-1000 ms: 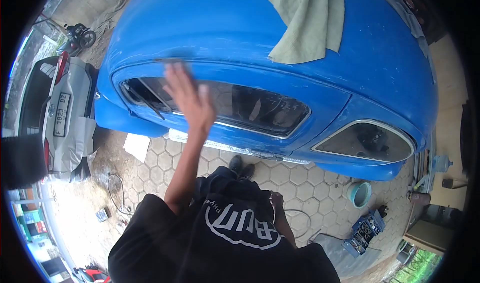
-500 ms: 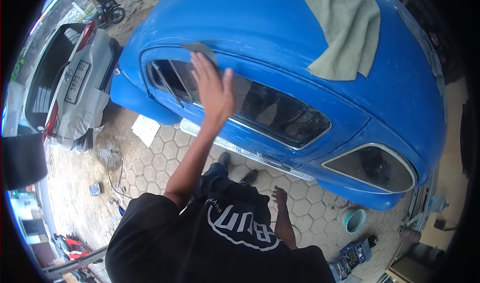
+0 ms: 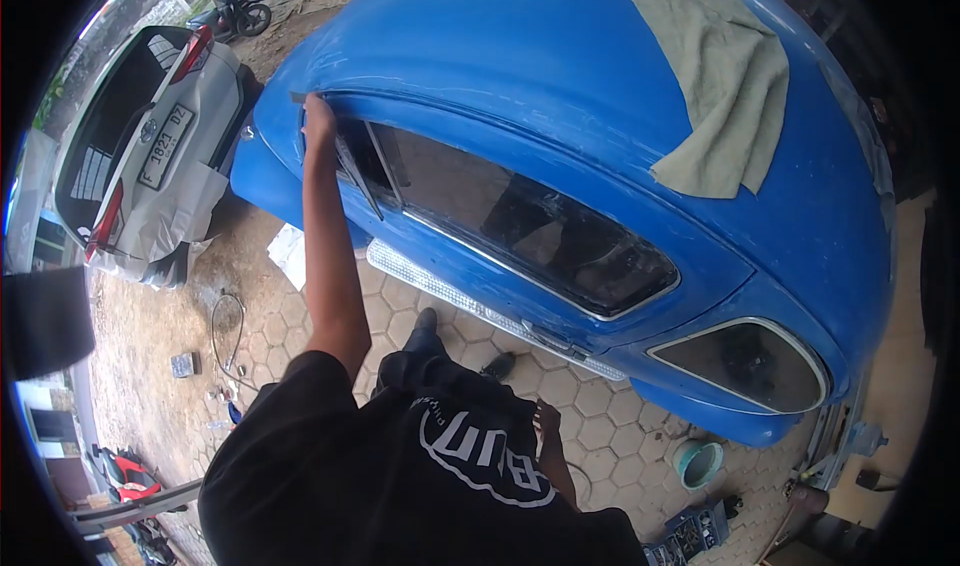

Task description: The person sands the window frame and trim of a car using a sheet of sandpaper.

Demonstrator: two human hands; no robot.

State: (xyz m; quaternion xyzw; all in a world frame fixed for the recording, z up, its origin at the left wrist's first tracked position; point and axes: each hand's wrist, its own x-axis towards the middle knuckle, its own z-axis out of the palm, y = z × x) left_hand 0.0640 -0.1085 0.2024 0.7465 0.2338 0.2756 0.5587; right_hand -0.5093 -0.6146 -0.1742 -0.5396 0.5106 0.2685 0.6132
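My left hand reaches out to the front upper corner of the side window frame of a blue car. Its fingers are bent over a small grey-brown sheet, whose edge sticks out against the blue bodywork. The sheet's material is too small to make out. Low beside my body, near the dark shirt, hangs my right hand, its fingers loosely apart with nothing visible in them. A green-grey cloth lies draped on the roof, out of reach of both hands.
A white car stands at the left, with a motorbike behind it. On the paving are a teal bucket, a blue toolbox, a small box and a thin hose. The running board lies along the blue car's side.
My left hand has moved forward and left along the roof edge with the sheet, from above the window to its front corner. My right hand has shifted slightly downward, and the view has turned.
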